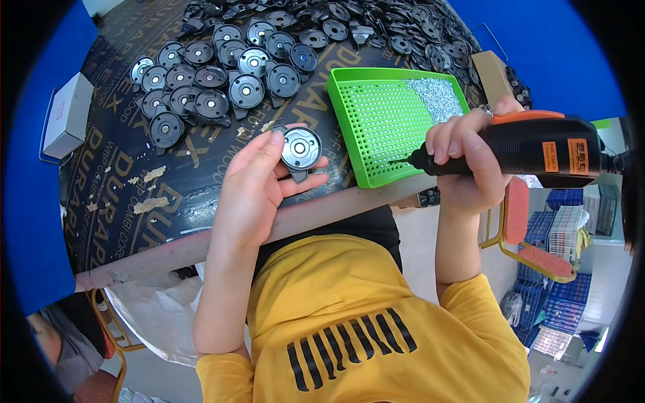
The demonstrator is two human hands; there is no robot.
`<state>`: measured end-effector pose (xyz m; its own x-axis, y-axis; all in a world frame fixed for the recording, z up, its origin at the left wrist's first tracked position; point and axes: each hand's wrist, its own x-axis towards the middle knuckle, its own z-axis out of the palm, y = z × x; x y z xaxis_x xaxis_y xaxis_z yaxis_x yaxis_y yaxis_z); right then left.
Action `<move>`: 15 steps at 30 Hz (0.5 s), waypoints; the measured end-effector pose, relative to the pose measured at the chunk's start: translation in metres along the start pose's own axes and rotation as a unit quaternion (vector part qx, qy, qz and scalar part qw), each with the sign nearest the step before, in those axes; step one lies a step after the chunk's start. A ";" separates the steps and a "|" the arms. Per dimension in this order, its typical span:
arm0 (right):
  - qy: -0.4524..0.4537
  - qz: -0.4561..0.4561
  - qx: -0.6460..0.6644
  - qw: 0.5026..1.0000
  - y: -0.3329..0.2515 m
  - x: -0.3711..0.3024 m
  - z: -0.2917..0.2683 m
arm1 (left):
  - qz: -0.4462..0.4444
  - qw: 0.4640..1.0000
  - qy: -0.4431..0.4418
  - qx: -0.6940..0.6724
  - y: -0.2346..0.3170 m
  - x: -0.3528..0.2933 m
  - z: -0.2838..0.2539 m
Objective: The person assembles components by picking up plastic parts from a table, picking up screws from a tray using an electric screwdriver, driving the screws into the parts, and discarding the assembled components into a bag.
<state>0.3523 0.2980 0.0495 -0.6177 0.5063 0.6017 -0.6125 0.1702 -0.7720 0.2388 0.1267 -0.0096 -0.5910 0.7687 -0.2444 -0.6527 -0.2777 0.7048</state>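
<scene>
Over on the far left edge of the dark printed worktable [121, 201] sits a small white box [66, 114], with a few pale crumbs of debris [151, 191] scattered nearer the front edge. Just right of that, a cluster of round black metal discs [215, 80] with shiny centres is laid out flat, some overlapping, and a much bigger heap of the same parts [403, 30] runs along the back of the table.

The left hand [252, 188] is near the front edge with its fingers closed around one round black disc [300, 148] — thumb underneath, fingertips over the left rim. The disc faces up toward the camera, a little tab sticking out toward the bottom, its centre hole in plain view. It's held just above the table, apart from the laid-out cluster and just beside the tray.

Next comes a green perforated tray [383, 127], tilted a bit, with a pile of small silvery screws [437, 97] in its far right corner. A cardboard box [494, 77] sits behind it.

The right hand [470, 158] is wrapped tight around a black and orange electric screwdriver [537, 151]. Its long axis runs roughly horizontal, tip pointing left toward the disc, and that tip sits over the tray's near right corner — so the tray lies between tool and disc.
</scene>
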 end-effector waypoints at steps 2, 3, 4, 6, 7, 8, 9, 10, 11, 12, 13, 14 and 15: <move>-0.003 -0.004 0.014 1.000 0.000 -0.002 -0.002 | 0.005 1.000 0.006 -0.014 0.000 0.000 0.000; -0.002 -0.004 0.014 1.000 0.000 -0.002 -0.002 | 0.004 1.000 0.005 -0.014 0.000 0.000 0.000; -0.005 -0.005 0.003 1.000 0.001 -0.003 -0.002 | 0.003 1.000 0.009 -0.014 0.001 -0.001 0.000; -0.006 -0.007 -0.008 1.000 0.002 -0.003 -0.003 | 0.002 1.000 0.012 -0.014 0.001 -0.001 0.000; -0.010 -0.008 -0.001 1.000 0.003 -0.003 -0.004 | 0.001 1.000 0.010 -0.013 0.001 -0.002 0.000; -0.013 -0.009 0.007 1.000 0.003 -0.003 -0.004 | 0.000 1.000 0.007 -0.013 0.001 -0.002 -0.001; -0.013 -0.009 0.006 1.000 0.002 -0.003 -0.004 | -0.001 1.000 0.007 -0.013 0.001 -0.001 -0.001; -0.008 -0.003 0.003 1.000 0.001 -0.003 -0.003 | -0.001 1.000 0.004 -0.012 0.001 -0.001 -0.001; -0.004 0.003 -0.001 1.000 0.001 -0.004 -0.003 | -0.001 1.000 0.001 -0.012 0.000 -0.001 -0.001; -0.004 0.003 -0.001 1.000 0.002 -0.004 -0.003 | -0.001 1.000 0.001 -0.012 0.000 -0.001 -0.001; -0.008 0.002 0.001 1.000 0.003 -0.003 -0.004 | 0.000 1.000 0.000 -0.011 0.001 -0.002 -0.001; -0.013 0.000 0.002 1.000 0.004 -0.003 -0.005 | 0.000 1.000 -0.002 -0.010 0.001 -0.002 -0.001; -0.013 0.000 0.002 1.000 0.004 -0.004 -0.004 | 0.000 1.000 -0.002 -0.010 0.001 -0.002 -0.001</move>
<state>0.3543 0.3005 0.0436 -0.6311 0.4838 0.6063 -0.6141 0.1658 -0.7716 0.2388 0.1243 -0.0096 -0.5895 0.7707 -0.2418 -0.6621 -0.2896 0.6912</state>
